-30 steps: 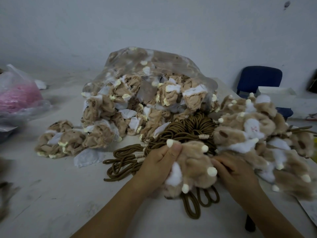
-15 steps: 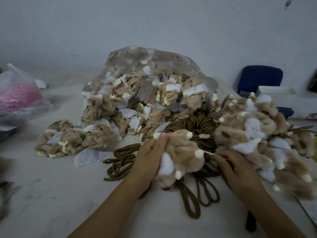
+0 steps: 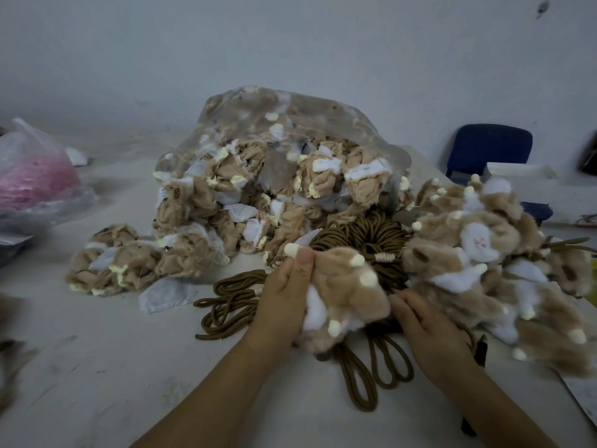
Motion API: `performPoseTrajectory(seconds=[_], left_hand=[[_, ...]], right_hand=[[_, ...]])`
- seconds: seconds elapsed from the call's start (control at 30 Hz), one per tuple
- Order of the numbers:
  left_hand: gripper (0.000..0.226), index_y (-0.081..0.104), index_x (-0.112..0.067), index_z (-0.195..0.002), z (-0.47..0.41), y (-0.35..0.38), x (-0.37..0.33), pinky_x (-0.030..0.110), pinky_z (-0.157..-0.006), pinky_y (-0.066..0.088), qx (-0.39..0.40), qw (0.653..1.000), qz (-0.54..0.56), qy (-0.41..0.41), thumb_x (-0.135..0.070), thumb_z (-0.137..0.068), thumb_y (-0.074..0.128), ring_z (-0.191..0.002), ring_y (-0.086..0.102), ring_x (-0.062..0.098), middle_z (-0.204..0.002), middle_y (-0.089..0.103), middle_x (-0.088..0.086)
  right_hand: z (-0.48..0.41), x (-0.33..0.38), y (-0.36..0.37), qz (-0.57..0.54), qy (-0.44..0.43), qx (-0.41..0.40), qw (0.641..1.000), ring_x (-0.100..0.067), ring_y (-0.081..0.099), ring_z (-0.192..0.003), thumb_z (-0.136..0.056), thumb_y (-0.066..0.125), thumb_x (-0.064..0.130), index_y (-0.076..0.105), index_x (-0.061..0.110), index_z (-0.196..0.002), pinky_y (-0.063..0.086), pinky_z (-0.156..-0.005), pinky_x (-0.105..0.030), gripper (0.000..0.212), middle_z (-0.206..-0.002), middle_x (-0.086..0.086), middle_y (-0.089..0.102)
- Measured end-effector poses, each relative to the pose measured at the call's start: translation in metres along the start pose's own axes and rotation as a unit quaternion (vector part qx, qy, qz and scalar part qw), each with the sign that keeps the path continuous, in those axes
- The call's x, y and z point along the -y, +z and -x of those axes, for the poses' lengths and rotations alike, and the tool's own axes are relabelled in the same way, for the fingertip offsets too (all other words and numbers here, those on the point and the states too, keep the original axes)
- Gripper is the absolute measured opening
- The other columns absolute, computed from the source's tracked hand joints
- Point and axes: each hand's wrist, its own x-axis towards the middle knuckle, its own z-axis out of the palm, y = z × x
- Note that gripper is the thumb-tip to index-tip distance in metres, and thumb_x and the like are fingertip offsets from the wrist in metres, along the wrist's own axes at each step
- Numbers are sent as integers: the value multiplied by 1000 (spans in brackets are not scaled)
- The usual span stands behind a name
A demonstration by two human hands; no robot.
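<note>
My left hand [image 3: 284, 295] grips a tan plush toy skin [image 3: 349, 295] with white patches and cream tips, thumb on its upper left edge. My right hand [image 3: 429, 334] sits at the skin's lower right side, fingers curled toward it; what they hold is hidden. Under the skin lies a bundle of brown cord loops [image 3: 365, 240], with loose loops [image 3: 381, 370] trailing toward me on the white table [image 3: 97, 367].
A clear bag of inside-out tan skins [image 3: 274, 176] stands behind the cords, a small heap [image 3: 129, 266] left of it. A pile of fluffy right-side-out skins [image 3: 504, 266] fills the right. A bag of pink material [image 3: 35, 182] sits far left, a blue chair [image 3: 487, 150] back right.
Both hands and the skin shifted slightly left and away from me. The right hand pulled away to the skin's right, then came back against its lower right edge.
</note>
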Motion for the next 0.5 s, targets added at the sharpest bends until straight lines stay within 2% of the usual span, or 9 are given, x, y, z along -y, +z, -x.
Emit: performPoseTrajectory(seconds=[0.07, 0.13, 0.23, 0.3, 0.4, 0.5], left_hand=[[70, 72, -8, -93, 2, 3, 0, 36, -80, 56, 2, 1000, -9, -5, -70, -73, 46, -89, 71, 26, -91, 74, 14], [74, 71, -6, -93, 2, 4, 0, 39, -82, 56, 5, 1000, -25, -13, -72, -71, 44, -89, 71, 26, -88, 75, 13], [67, 71, -7, -99, 2, 5, 5, 42, -90, 56, 3, 1000, -21, -19, -64, -78, 44, -95, 71, 25, -94, 75, 12], [53, 72, -15, -103, 1, 3, 7, 37, -90, 56, -14, 1000, 2, -12, -57, -84, 45, -100, 70, 23, -100, 75, 9], [39, 70, -30, -104, 0, -2, 5, 19, -74, 56, -27, 1000, 3, 13, -52, -91, 42, -97, 69, 8, -103, 74, -7], [37, 71, -30, -100, -2, -4, 5, 17, -51, 50, -48, 999, -6, 9, -50, -93, 40, -83, 68, 3, -97, 74, -12]], right_hand=[[1, 3, 2, -20, 6, 4, 1000, 3, 53, -69, -95, 48, 21, 60, 8, -76, 38, -59, -6, 25, -72, -6, 60], [1, 4, 0, -39, 12, 7, 999, 0, 54, -66, -95, 47, 21, 59, 8, -75, 38, -57, -8, 27, -70, -9, 59], [2, 2, 0, -31, 18, 1, 999, -5, 54, -67, -95, 49, 23, 59, 9, -73, 38, -55, -10, 28, -68, -7, 59], [1, 0, 1, -9, 18, -3, 1000, -5, 54, -66, -95, 50, 24, 58, 12, -69, 38, -54, -10, 30, -66, -5, 58], [1, -2, 0, 11, 16, -10, 1000, -4, 54, -67, -95, 49, 28, 57, 16, -67, 38, -55, -10, 31, -72, 2, 60], [1, -3, -2, 27, 10, -18, 999, -2, 56, -70, -94, 48, 32, 60, 23, -69, 40, -58, -15, 29, -76, 10, 62]])
